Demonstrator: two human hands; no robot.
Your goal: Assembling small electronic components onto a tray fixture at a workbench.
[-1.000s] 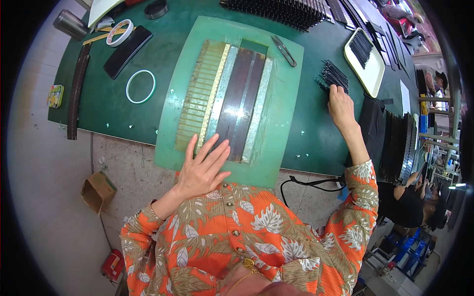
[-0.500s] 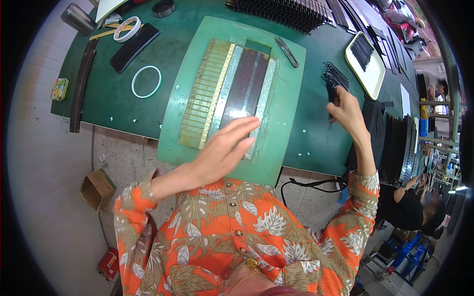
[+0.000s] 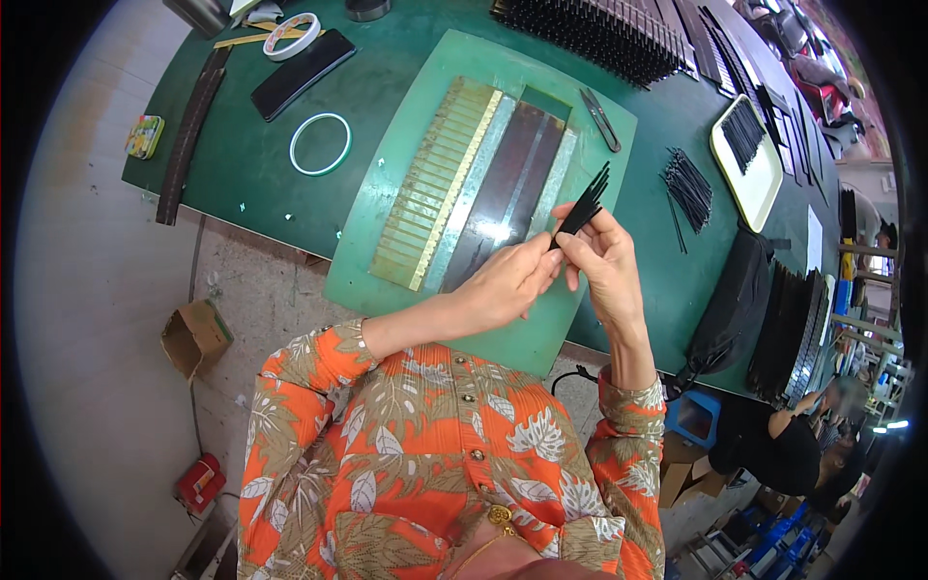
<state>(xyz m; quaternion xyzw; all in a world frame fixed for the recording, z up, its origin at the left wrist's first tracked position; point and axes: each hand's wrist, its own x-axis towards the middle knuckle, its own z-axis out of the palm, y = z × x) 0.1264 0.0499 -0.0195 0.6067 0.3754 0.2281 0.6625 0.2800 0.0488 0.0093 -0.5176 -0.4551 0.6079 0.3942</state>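
A bundle of thin black rods (image 3: 584,205) stands tilted between my hands, its loose ends fanning up and to the right. My right hand (image 3: 607,259) is closed around it with thumb and fingers. At the lower end my left hand (image 3: 507,280) pinches it, fingers partly hiding that end. Beneath them is a green mat (image 3: 372,198) with a yellowish slotted plate (image 3: 435,184), metal strips and a dark brown panel (image 3: 510,159). A loose pile of similar black rods (image 3: 688,188) lies on the table to the right, one rod apart from it.
Small snips (image 3: 601,121) lie at the mat's upper right. A cream tray (image 3: 764,193) holds more black rods, with a black bag (image 3: 730,314) nearer me. Leftward are a phone (image 3: 303,73) and tape rolls (image 3: 321,144). Black bristly strips (image 3: 590,39) stand at the back.
My right hand has come left from the rod pile with a bundle, leaving the rest on the table. My left hand has moved right and closed on the bundle's lower end.
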